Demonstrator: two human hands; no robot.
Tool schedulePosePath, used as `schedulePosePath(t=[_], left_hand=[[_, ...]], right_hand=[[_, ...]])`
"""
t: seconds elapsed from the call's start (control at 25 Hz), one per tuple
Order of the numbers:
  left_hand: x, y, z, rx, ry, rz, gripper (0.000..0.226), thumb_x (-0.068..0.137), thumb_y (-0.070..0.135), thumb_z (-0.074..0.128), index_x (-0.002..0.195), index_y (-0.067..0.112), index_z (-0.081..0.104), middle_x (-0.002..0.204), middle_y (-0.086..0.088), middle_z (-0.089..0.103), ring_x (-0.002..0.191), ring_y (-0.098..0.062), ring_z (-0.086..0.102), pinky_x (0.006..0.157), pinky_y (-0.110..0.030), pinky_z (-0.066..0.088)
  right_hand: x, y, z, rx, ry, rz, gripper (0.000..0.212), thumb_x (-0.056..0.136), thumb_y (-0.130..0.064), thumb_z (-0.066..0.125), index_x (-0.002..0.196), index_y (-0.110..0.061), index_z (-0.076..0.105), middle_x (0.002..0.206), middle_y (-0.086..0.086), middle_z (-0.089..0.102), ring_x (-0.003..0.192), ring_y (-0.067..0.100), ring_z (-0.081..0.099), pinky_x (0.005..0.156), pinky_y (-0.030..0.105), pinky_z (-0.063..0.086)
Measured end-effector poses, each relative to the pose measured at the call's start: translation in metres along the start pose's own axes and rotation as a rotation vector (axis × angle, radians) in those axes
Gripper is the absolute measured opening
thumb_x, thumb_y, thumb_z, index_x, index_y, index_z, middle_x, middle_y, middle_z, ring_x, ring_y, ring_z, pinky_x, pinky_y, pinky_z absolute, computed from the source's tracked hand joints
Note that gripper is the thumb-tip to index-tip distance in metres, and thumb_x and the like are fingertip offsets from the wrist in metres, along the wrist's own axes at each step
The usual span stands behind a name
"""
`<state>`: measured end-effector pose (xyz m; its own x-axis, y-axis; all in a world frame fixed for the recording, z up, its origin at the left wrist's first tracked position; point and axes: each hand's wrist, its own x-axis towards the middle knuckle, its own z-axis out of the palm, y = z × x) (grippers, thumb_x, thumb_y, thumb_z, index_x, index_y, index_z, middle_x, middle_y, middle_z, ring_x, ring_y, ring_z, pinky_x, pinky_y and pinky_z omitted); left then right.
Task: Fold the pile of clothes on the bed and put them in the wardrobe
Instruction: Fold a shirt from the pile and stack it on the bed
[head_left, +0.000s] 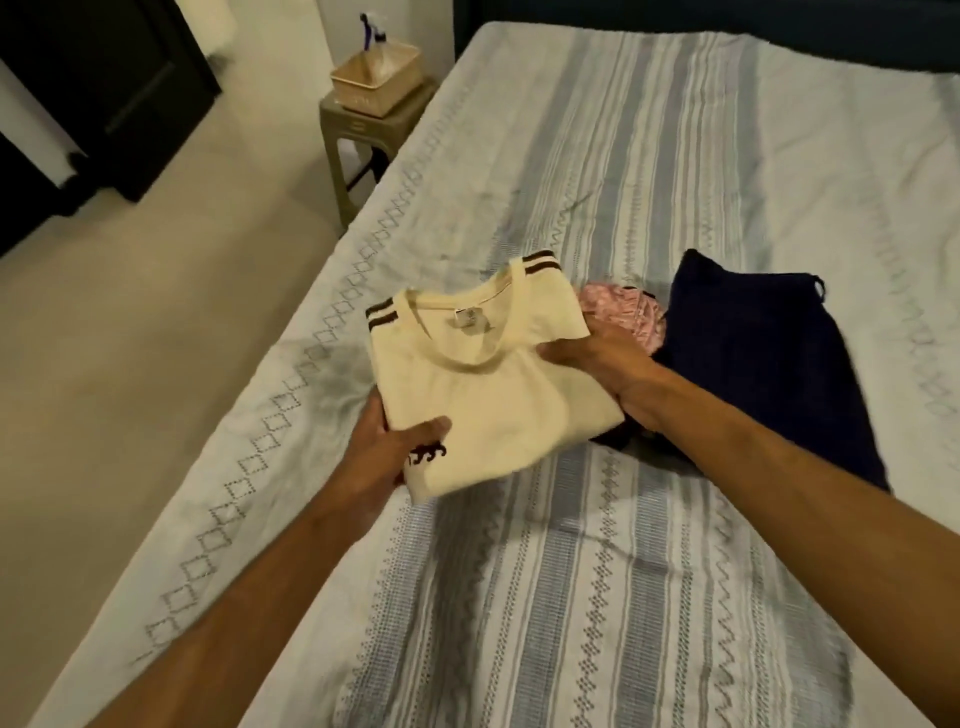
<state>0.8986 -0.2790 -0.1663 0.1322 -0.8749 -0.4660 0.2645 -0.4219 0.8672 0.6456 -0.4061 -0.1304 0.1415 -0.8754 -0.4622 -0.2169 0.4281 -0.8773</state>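
A folded cream T-shirt (483, 384) with dark striped sleeve cuffs is held just above the bed (623, 571). My left hand (387, 452) grips its near left corner, thumb on top. My right hand (608, 374) grips its right edge, thumb over the fabric and fingers under it. Right of the shirt lie a pink garment (623, 312) and a dark navy garment (753, 364) on the striped bedspread. Another dark piece (613, 439) shows under my right wrist.
A small beige stool (358, 130) stands beside the bed's far left edge, with a woven basket (376, 78) and a spray bottle on it. Dark furniture (104, 93) stands at the far left across pale floor (130, 338).
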Motion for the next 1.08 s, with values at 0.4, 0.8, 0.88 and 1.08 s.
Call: schedulePosePath(t=[0.4, 0.8, 0.88, 1.08], left_hand=[[-0.003, -0.128, -0.03, -0.187, 0.16, -0.268, 0.031, 0.093, 0.009, 0.076, 0.123, 0.01, 0.068, 0.115, -0.006, 0.079, 0.107, -0.018, 0.076, 0.083, -0.025, 0.062], [-0.115, -0.172, 0.084, 0.397, 0.04, -0.258, 0.027, 0.087, 0.025, 0.085, 0.111, 0.019, 0.074, 0.101, 0.001, 0.079, 0.097, -0.016, 0.074, 0.09, -0.027, 0.058], [-0.128, -0.185, 0.141, 0.525, -0.03, -0.211, 0.027, 0.088, 0.024, 0.084, 0.112, 0.017, 0.073, 0.099, 0.004, 0.077, 0.094, -0.009, 0.071, 0.08, -0.013, 0.054], [-0.164, -0.218, 0.313, 0.602, -0.199, -0.266, 0.031, 0.085, 0.036, 0.086, 0.11, 0.025, 0.072, 0.106, -0.001, 0.079, 0.098, -0.02, 0.073, 0.089, -0.037, 0.054]], right_hand=[[0.004, 0.175, 0.009, 0.268, 0.229, 0.223, 0.03, 0.089, 0.002, 0.076, 0.118, -0.002, 0.069, 0.1, 0.017, 0.079, 0.092, 0.026, 0.078, 0.08, 0.035, 0.061], [-0.149, 0.24, -0.08, -0.018, 0.219, 0.208, 0.016, 0.089, -0.005, 0.075, 0.101, -0.014, 0.074, 0.1, 0.006, 0.077, 0.091, 0.022, 0.072, 0.084, 0.035, 0.059], [-0.184, 0.262, -0.127, -0.153, 0.288, 0.16, 0.013, 0.088, -0.003, 0.074, 0.097, -0.013, 0.075, 0.103, 0.006, 0.076, 0.09, 0.016, 0.068, 0.082, 0.032, 0.053], [-0.273, 0.303, -0.277, -0.446, 0.242, 0.237, 0.023, 0.091, -0.011, 0.07, 0.112, -0.004, 0.072, 0.117, 0.014, 0.075, 0.109, 0.03, 0.069, 0.094, 0.034, 0.053]])
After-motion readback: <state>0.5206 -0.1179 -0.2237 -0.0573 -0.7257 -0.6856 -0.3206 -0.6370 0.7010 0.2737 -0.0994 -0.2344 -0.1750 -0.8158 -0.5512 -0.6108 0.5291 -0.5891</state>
